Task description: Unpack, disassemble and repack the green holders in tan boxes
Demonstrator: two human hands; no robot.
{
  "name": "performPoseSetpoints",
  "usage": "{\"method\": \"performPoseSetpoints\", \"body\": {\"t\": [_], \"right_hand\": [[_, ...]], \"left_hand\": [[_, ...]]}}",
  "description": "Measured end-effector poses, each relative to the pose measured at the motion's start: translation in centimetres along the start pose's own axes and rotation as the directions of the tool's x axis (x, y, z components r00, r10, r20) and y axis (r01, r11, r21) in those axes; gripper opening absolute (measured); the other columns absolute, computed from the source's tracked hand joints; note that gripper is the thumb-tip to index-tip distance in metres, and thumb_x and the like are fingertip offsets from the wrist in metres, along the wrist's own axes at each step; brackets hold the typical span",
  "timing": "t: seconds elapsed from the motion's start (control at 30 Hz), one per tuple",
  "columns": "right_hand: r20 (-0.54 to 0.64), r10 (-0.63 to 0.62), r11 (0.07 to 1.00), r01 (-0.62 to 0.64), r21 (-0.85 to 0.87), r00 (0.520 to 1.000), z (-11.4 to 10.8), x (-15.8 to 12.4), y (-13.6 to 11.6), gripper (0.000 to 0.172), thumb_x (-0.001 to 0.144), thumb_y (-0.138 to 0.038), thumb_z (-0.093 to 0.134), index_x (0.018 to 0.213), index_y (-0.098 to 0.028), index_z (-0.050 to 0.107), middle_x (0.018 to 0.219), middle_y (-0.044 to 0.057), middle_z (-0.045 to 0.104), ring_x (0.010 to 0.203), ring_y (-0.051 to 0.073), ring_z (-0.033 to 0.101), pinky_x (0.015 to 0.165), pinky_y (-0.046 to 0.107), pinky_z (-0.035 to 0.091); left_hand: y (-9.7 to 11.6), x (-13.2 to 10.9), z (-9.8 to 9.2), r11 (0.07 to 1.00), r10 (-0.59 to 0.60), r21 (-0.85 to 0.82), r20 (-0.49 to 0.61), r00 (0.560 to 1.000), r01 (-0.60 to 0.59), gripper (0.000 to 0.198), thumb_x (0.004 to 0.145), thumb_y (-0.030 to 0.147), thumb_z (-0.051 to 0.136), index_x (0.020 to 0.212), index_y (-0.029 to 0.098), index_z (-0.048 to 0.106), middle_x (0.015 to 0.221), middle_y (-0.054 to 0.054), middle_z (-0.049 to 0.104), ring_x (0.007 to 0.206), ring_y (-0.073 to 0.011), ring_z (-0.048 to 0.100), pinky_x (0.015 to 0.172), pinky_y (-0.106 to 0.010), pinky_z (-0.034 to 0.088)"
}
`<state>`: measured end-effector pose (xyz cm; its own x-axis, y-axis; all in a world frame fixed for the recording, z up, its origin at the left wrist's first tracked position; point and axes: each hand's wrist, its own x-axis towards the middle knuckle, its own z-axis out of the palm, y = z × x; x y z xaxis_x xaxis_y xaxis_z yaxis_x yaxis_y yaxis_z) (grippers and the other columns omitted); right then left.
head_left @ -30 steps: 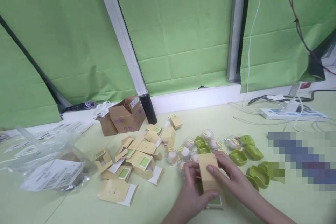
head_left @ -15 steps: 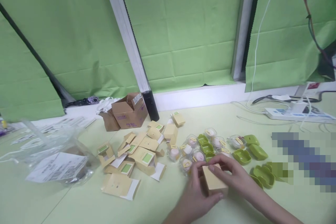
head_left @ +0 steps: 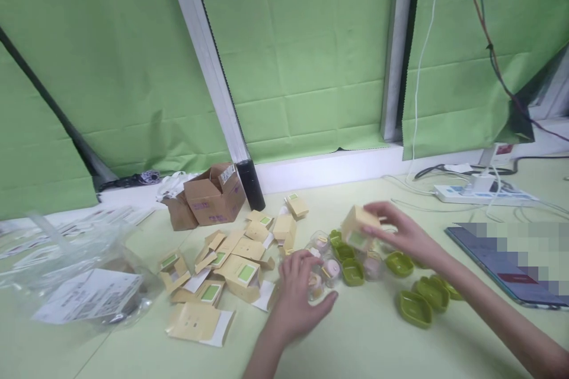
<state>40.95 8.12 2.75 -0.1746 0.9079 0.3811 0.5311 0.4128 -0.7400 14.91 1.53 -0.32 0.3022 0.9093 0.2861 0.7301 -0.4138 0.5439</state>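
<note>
My right hand (head_left: 402,231) holds a small tan carton (head_left: 358,229) with a green label, lifted above the table over the clear round containers (head_left: 331,269). My left hand (head_left: 300,293) reaches down over those containers with its fingers curled on one of them; the one it touches is mostly hidden under the fingers. Green plastic cases (head_left: 415,308) lie just right of the containers, under my right forearm. A heap of tan cartons and flat sleeves (head_left: 237,260) lies to the left of my left hand.
A brown cardboard box (head_left: 213,195) and a black cylinder (head_left: 251,183) stand at the back. A clear plastic bag with papers (head_left: 84,284) lies at the left. A power strip with cables (head_left: 480,192) and a dark flat device (head_left: 511,266) are at the right.
My right hand has lifted the tan carton up and away to the far right. My left hand has let go of it and moved left onto the clear containers.
</note>
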Motion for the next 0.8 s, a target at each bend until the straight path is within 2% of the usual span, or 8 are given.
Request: {"method": "performPoseSetpoints", "body": {"t": [0.1,0.27,0.43,0.53,0.6,0.67,0.7,0.8], "right_hand": [[-0.144,0.076,0.995,-0.084,-0.049,0.987,-0.5,4.3,2.5,0.04,0.083,-0.045,0.054,0.112,-0.018,0.049,0.114,0.011,0.056,0.1,0.024,0.057,0.082,0.038,0.047],[-0.178,0.172,0.978,-0.189,-0.084,0.969,-0.3,7.2,5.8,0.025,0.087,-0.03,0.054,0.108,-0.016,0.055,0.111,0.006,0.058,0.094,0.02,0.058,0.081,0.041,0.047],[-0.17,0.118,0.993,-0.114,0.032,0.978,0.7,3.8,3.6,0.023,0.08,-0.033,0.061,0.099,-0.02,0.06,0.128,0.011,0.047,0.118,0.028,0.044,0.097,0.048,0.036],[-0.049,0.12,0.979,-0.11,0.171,0.992,2.6,-0.4,0.3,0.023,0.083,-0.042,0.053,0.097,-0.026,0.062,0.105,0.008,0.063,0.095,0.026,0.061,0.082,0.046,0.05],[0.046,0.147,0.948,-0.154,0.277,0.988,4.2,-3.0,-1.9,0.03,0.087,-0.045,0.047,0.106,-0.027,0.06,0.104,0.009,0.066,0.089,0.024,0.065,0.074,0.043,0.054],[0.3,0.255,0.671,-0.391,0.63,0.919,5.7,-4.8,-3.4,0.036,0.089,-0.047,0.042,0.114,-0.025,0.056,0.108,0.009,0.065,0.096,0.023,0.064,0.083,0.045,0.05],[0.398,0.231,0.506,-0.459,0.73,0.888,6.4,-5.2,-3.9,0.037,0.089,-0.048,0.039,0.111,-0.023,0.057,0.105,0.009,0.066,0.095,0.022,0.065,0.087,0.043,0.049],[0.584,0.142,0.076,-0.598,0.798,0.799,7.7,-5.4,-4.1,0.033,0.09,-0.044,0.038,0.096,-0.021,0.061,0.092,0.007,0.07,0.088,0.017,0.067,0.092,0.037,0.045]], "left_hand": [[-0.4,0.2,-0.2,0.976,-0.054,0.21,-0.008,0.998,0.055,0.033,0.071,0.037,0.057,0.102,0.024,0.052,0.111,-0.006,0.046,0.109,-0.028,0.039,0.096,-0.048,0.027],[-0.8,-0.2,1.1,0.93,-0.149,0.341,0.009,0.989,0.137,0.056,0.065,0.041,0.061,0.113,0.017,0.048,0.115,-0.013,0.049,0.11,-0.0329,0.04,0.095,-0.05,0.025],[-0.8,-0.2,0.8,0.931,-0.166,0.321,-0.054,0.985,0.174,0.03,0.064,0.024,0.056,0.094,0.017,0.054,0.114,-0.012,0.05,0.108,-0.0312,0.043,0.092,-0.046,0.031],[0.1,0.0,0.0,0.976,-0.139,0.162,-0.059,0.988,0.147,0.035,0.066,0.015,0.051,0.1,0.021,0.05,0.106,-0.007,0.054,0.103,-0.0251,0.049,0.088,-0.039,0.037],[1.1,0.3,-0.3,0.993,-0.06,0.096,-0.077,0.995,0.067,0.042,0.069,0.009,0.044,0.109,0.022,0.045,0.106,-0.007,0.054,0.103,-0.0221,0.05,0.086,-0.035,0.041],[2.2,0.8,-0.3,0.986,0.072,0.154,-0.095,0.993,-0.057,0.053,0.068,0.002,0.04,0.117,0.022,0.042,0.114,-0.009,0.049,0.109,-0.0224,0.046,0.087,-0.035,0.042],[2.7,1.1,-0.2,0.967,0.14,0.225,-0.083,0.987,-0.118,0.057,0.067,-0.002,0.038,0.119,0.023,0.041,0.118,-0.01,0.047,0.111,-0.0234,0.045,0.086,-0.035,0.042],[3.8,2.1,0.3,0.848,0.3,0.448,0.032,0.953,-0.282,0.061,0.068,-0.005,0.038,0.121,0.026,0.042,0.122,-0.01,0.047,0.11,-0.0264,0.045,0.087,-0.04,0.042]]}}
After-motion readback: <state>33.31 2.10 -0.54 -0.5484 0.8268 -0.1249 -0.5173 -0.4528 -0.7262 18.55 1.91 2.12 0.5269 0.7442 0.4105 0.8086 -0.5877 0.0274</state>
